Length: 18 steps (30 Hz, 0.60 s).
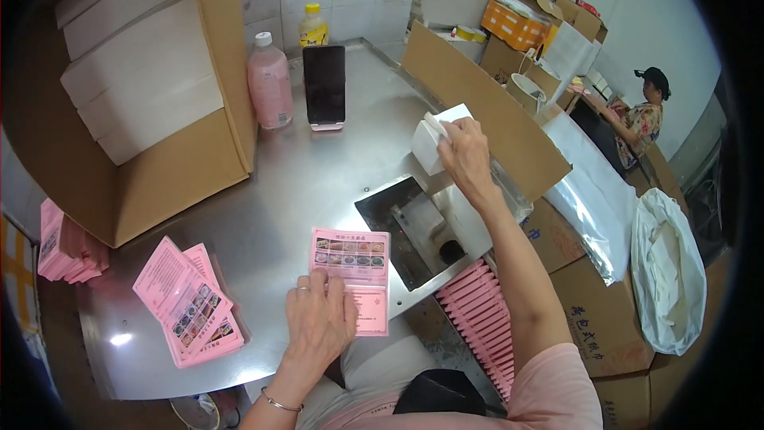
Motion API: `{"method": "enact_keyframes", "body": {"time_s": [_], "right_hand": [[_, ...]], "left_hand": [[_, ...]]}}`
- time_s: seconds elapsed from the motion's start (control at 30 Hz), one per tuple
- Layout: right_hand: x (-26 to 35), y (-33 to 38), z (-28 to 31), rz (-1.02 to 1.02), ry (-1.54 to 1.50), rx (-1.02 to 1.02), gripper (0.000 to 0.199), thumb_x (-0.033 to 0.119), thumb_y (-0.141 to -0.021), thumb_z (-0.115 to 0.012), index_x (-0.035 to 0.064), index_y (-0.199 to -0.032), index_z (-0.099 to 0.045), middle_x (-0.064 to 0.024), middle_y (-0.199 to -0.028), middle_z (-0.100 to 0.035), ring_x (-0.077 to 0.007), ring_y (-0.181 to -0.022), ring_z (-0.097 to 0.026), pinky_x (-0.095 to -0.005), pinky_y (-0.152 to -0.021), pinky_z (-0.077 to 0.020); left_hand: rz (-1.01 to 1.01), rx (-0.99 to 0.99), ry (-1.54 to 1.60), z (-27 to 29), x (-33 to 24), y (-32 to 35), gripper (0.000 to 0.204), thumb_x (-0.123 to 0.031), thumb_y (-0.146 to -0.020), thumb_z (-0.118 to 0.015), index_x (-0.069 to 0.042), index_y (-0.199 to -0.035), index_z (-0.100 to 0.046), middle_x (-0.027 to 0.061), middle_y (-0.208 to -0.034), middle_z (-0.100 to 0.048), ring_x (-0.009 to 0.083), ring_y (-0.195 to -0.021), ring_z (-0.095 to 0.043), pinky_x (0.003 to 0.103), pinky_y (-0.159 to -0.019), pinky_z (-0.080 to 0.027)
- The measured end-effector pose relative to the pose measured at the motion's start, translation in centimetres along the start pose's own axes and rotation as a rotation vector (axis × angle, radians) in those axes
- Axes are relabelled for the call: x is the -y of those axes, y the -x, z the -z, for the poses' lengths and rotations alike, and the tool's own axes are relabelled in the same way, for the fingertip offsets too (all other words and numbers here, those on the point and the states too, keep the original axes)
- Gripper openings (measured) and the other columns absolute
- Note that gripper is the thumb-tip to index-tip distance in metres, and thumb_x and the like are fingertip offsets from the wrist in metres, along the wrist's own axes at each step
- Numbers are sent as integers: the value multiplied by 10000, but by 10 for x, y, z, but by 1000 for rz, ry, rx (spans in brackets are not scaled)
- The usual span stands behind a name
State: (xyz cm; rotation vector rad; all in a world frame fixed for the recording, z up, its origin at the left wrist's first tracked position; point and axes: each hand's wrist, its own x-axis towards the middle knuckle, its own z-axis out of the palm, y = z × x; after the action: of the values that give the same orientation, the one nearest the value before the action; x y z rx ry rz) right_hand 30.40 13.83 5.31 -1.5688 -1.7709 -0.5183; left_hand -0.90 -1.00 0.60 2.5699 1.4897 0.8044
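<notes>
Just in front of me a pink printed paper sleeve [350,249] with small food pictures lies on the steel table. My left hand [321,314] rests on its lower half, fingers bent and touching the paper; nothing is seen lifted in them. Further off to the right, my right hand [468,155] pinches the top of a white stack of folded tissue [430,147], beside a rectangular opening [398,227] with a metal device in the tabletop. The fingertips partly hide the tissue's upper edge. Several more pink sleeves [191,302] lie in an overlapping pile at the left.
A large carton [171,183] with white blocks stands at the far left. Behind are a pink bottle [269,84], a yellow-capped bottle [314,25] and a phone [324,84]. Pink packets [481,318] fill a row below the table. A cardboard flap [485,107] borders the right; another person [637,123] sits beyond.
</notes>
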Motion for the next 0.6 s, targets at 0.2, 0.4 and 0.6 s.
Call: {"method": "enact_keyframes", "body": {"time_s": [0.2,0.4,0.6], "right_hand": [[75,64,13,360,-165,31,434,-6,-848,-595,11,-1281,-602,-223,-1293,-605,-402,-1259,-543,-504,-1040,-430],[150,144,20,565,-318,250,321,179,-906,-572,43,-1187,-647,-209,-1216,-586,-369,-1180,-578,-711,-1074,-307],[121,107,-29,198,-165,562,192,82,-838,-598,13,-1014,-635,-161,-1031,-642,-369,-985,-612,-640,-1009,-383]], "left_hand": [[-36,125,192,10,10,9,549,-134,-722,-697,-30,-1249,-581,194,-1064,-541,348,-907,-546,450,-762,-453],[-19,138,173,28,6,1,770,-181,-682,-733,-50,-1404,-499,183,-1004,-503,370,-903,-515,480,-809,-425],[95,146,305,50,4,9,664,-120,-764,-719,-86,-1396,-521,151,-932,-561,327,-879,-558,426,-770,-456]]}}
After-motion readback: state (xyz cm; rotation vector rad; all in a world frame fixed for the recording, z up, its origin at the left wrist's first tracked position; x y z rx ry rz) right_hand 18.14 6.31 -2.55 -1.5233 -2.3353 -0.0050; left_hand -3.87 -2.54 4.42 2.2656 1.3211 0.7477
